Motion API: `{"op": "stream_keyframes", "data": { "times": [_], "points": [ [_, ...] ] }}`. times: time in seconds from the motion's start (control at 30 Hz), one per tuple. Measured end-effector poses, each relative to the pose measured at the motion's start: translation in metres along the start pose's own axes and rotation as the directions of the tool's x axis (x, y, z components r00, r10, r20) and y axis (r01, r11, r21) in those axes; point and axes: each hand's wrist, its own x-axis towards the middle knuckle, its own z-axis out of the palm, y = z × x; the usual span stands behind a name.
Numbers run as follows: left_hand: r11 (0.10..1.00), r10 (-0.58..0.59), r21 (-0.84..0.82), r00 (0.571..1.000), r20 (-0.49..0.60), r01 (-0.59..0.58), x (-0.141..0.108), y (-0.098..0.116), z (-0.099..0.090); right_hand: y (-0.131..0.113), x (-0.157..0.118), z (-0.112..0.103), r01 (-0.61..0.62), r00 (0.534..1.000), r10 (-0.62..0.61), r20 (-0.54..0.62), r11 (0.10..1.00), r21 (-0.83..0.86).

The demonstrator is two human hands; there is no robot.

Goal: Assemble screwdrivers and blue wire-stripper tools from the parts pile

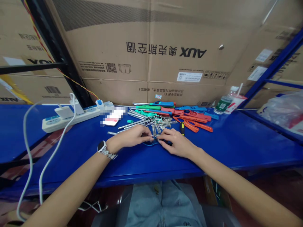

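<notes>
My left hand [138, 136], wearing a watch at the wrist, is closed with thumb and fingers pinched at a blue lighter casing [149, 144] low on the table. Opposite it, my right hand [174, 142] bends its fingers together over a small dark part at the same casing; the fingers mostly hide what they grip. Just beyond the fingertips lie several clear lighter fuel tanks [156, 128] and thin wires. Metal lighter tubes [132, 124] fan out to the left of this heap. A black and yellow screwdriver [182, 128] lies beside my right hand.
Orange lighter casings [193, 121] and blue ones [163, 103] are piled behind the hands. A white power strip [78, 116] with cables runs along the left. At the back right stand a plastic bottle [222, 104] and a cup [233, 104], before a large cardboard box [151, 69].
</notes>
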Motion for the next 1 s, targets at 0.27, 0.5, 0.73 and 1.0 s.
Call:
{"op": "stream_keyframes", "data": {
  "times": [0.27, 0.5, 0.73, 1.0],
  "points": [
    [0.999, -0.017, 0.027, 0.999, 0.03, 0.016, 0.0, 0.006, 0.001, 0.001, -0.001, -0.003, 0.035, 0.999, -0.035, -0.023, 0.999, 0.026],
    [0.981, -0.005, 0.192, 0.999, -0.034, 0.012, 0.001, 0.004, 0.003, 0.0, -0.002, -0.006, 0.128, 0.991, -0.13, -0.035, 0.991, -0.043],
    [0.906, 0.203, 0.405, 0.967, -0.155, -0.126, -0.007, 0.016, 0.001, -0.001, -0.001, -0.006, 0.126, 0.992, -0.127, -0.021, 0.991, -0.04],
    [0.799, 0.341, 0.549, 0.937, -0.077, -0.246, -0.014, 0.012, 0.024, 0.001, -0.002, -0.006, 0.133, 0.991, -0.133, 0.011, 0.991, -0.008]
  ]
}}
